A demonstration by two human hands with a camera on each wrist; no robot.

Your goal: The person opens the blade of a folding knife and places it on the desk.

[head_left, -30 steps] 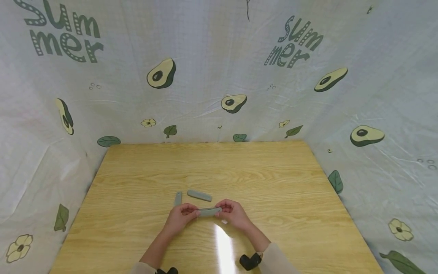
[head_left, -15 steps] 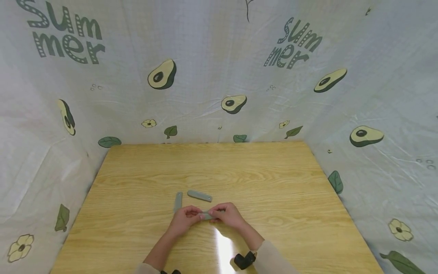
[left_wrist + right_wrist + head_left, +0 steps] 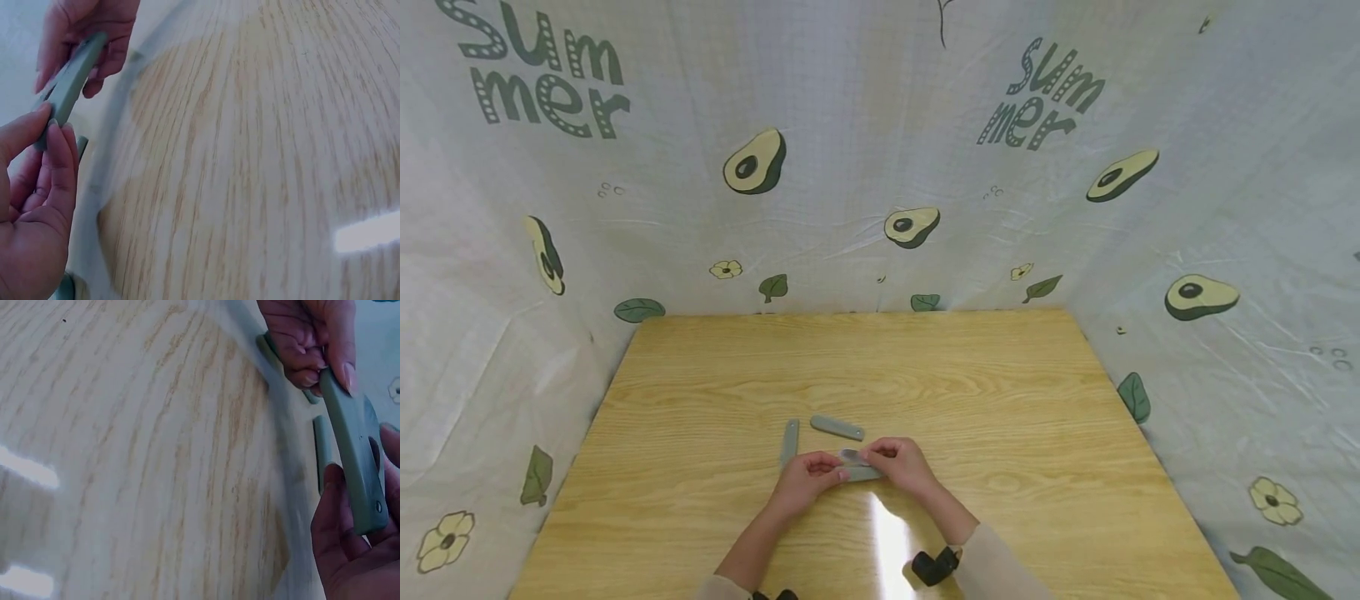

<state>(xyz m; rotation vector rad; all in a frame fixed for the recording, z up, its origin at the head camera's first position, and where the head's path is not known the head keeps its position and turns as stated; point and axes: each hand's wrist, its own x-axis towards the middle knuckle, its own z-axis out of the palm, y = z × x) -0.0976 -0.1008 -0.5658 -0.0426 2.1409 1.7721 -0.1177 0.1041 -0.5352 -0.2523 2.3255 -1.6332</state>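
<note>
A folding spoon with a grey-green handle (image 3: 862, 474) is held between both hands near the table's middle. My left hand (image 3: 805, 483) pinches one end of the handle between thumb and fingers. At the other end, my right hand (image 3: 904, 467) holds the handle and has its thumb at the folded metal. A silvery rounded spoon head (image 3: 852, 456) stands partly out of the slot, along the far side of the handle. In the right wrist view, a rivet shows at the near end of the handle (image 3: 353, 456), and the fingers partly cover the metal.
Two similar grey-green folded utensils lie on the wooden table (image 3: 1000, 400): one utensil (image 3: 837, 428) just beyond the hands, another utensil (image 3: 790, 442) beside the left hand. A white printed cloth (image 3: 835, 100) surrounds the table's back and sides.
The right hand has shifted left from the handle's far end to its middle, then back slightly. The silvery spoon head now shows beyond the handle. Both loose utensils stay put.
</note>
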